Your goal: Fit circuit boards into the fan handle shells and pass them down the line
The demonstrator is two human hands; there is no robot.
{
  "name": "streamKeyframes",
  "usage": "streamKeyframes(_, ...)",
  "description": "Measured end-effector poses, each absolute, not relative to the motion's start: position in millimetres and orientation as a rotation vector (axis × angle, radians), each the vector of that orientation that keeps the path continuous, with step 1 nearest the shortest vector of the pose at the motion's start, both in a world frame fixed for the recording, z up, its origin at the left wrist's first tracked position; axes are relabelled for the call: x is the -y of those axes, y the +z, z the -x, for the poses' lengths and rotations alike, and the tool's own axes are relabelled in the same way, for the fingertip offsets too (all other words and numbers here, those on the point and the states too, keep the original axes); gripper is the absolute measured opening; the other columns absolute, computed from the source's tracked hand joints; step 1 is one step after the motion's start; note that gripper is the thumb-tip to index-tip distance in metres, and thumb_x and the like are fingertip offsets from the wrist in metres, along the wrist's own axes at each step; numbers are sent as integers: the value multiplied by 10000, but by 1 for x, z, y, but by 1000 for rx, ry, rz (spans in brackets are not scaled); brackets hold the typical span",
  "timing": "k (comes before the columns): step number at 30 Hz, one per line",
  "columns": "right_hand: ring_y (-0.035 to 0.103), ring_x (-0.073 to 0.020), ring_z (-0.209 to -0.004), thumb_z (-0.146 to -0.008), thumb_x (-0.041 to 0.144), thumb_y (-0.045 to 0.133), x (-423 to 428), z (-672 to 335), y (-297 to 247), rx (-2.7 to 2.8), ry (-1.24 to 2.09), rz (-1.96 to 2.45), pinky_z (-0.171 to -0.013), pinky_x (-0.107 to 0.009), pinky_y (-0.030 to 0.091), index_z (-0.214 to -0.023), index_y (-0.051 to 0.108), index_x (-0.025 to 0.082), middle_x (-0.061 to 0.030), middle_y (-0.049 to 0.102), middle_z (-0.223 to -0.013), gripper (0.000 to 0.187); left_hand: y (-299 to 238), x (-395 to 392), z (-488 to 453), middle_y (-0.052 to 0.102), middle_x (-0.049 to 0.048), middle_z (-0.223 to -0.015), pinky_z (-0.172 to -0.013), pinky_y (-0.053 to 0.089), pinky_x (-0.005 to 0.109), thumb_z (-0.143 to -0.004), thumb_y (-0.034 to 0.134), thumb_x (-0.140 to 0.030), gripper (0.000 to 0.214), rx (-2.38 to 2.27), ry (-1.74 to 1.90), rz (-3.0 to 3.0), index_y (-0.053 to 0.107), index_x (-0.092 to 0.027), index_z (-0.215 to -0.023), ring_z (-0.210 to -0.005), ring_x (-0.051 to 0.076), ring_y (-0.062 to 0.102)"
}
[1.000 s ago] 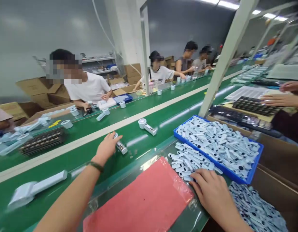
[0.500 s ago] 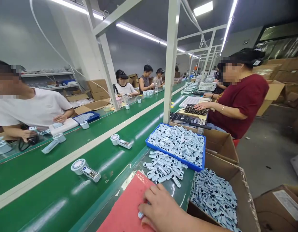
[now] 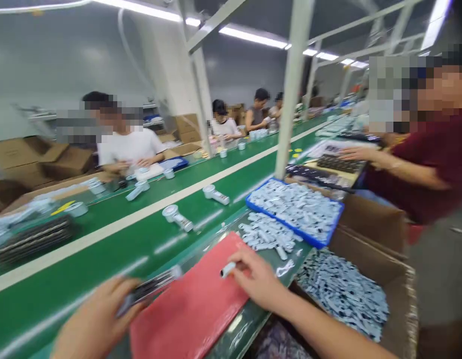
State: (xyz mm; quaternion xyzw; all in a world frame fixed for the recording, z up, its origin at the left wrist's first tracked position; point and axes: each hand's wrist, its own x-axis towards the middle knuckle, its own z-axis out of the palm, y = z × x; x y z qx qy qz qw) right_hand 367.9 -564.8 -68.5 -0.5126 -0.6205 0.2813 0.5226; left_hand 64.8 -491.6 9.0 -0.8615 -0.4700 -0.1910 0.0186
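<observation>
My left hand (image 3: 100, 314), blurred at the lower left, is closed on a handheld fan handle (image 3: 156, 285), long, with a dark inside and a pale end. It is held over the near edge of the belt, beside the red mat (image 3: 186, 309). My right hand (image 3: 259, 279) pinches a small pale blue handle cover (image 3: 227, 269) with a dark spot at its tip, just over the mat. Behind that hand lies a loose pile of similar covers (image 3: 268, 232). Two pale blue handheld fans (image 3: 177, 218) with open handles lie on the green belt.
A blue tray (image 3: 328, 238) full of covers stands behind the pile, by a white post (image 3: 291, 99). A cardboard box (image 3: 397, 299) of covers is at my right. Co-workers sit across the belt (image 3: 118, 249) and at the right. Dark stacked trays (image 3: 32, 237) lie at left.
The view has swung left. My left hand has come into sight holding the fan handle. My right hand has shifted on the mat, and the cover in its fingers now shows plainly.
</observation>
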Motion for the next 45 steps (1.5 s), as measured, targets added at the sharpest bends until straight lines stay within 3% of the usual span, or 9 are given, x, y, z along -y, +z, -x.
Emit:
streamKeyframes(3,619,-209,-895,-898,320,595,571,-368,-69,1311,733,1141,-837,-349,512,-1047,630,223,-48,650,-987,181,-8,521,-93,635,28,-1038,-832,493,362,-859,630,-337,194,1491,-268,2819,639,-270,-1042,-973,222,587)
streamKeyframes(8,612,-256,-1049,-903,402,631,574,-360,-79,1307,862,1160,-950,-416,480,-1078,644,234,-73,664,-1099,244,-33,536,-143,611,64,-998,-791,452,373,-834,693,-389,243,1413,-73,2911,620,-204,-974,-929,241,535)
streamKeyframes(14,558,-278,-1160,-915,373,606,576,-337,-98,1480,787,1179,-1000,-465,448,-1024,671,245,-84,636,-1161,180,-38,539,-138,617,63,-1123,-911,434,394,-808,736,-419,430,1358,-507,3115,576,-200,-1141,-1031,240,523)
streamKeyframes(19,534,-267,-1173,-942,323,586,579,-336,-102,1594,783,1139,-994,-453,449,-1044,669,272,-61,637,-1108,140,-44,540,-135,655,48,-1006,-867,422,375,-931,580,-297,138,1319,-766,3188,625,-198,-1016,-946,207,548)
streamKeyframes(22,538,-254,-1162,-962,342,567,580,-340,-100,1611,846,1153,-975,-437,457,-1068,661,291,-49,608,-1191,150,-46,541,-138,658,40,-966,-842,423,369,-924,593,-252,91,1394,-827,3181,649,-205,-978,-925,203,553)
streamKeyframes(29,582,-245,-1040,-985,354,495,569,-347,-96,1737,968,1177,-915,-428,471,-971,651,277,-21,654,-1040,174,-43,542,-143,670,22,-919,-818,463,343,-860,679,-176,66,1554,-834,3209,679,-207,-919,-913,192,581)
streamKeyframes(35,517,-241,-1198,-934,353,562,579,-357,-91,1809,1040,1206,-1032,-440,431,-1254,559,283,-33,578,-1276,327,-38,567,-138,670,49,-1115,-905,493,395,-812,761,-294,494,1528,-812,3123,561,-216,-1256,-993,210,600)
streamKeyframes(41,516,-247,-1196,-947,243,502,588,-358,-86,1979,1032,1166,-1033,-460,411,-1291,552,300,-35,581,-1275,352,-41,588,-147,662,76,-1172,-1100,406,515,-847,699,-269,329,1539,-695,3016,620,-198,-1159,-1195,275,526)
streamKeyframes(45,571,-248,-1069,-923,174,501,587,-354,-87,1951,984,1157,-948,-440,449,-1175,594,267,-45,621,-1134,285,-49,591,-154,690,48,-1105,-1127,403,498,-860,649,-164,211,1604,-764,2931,657,-213,-1065,-1132,237,574)
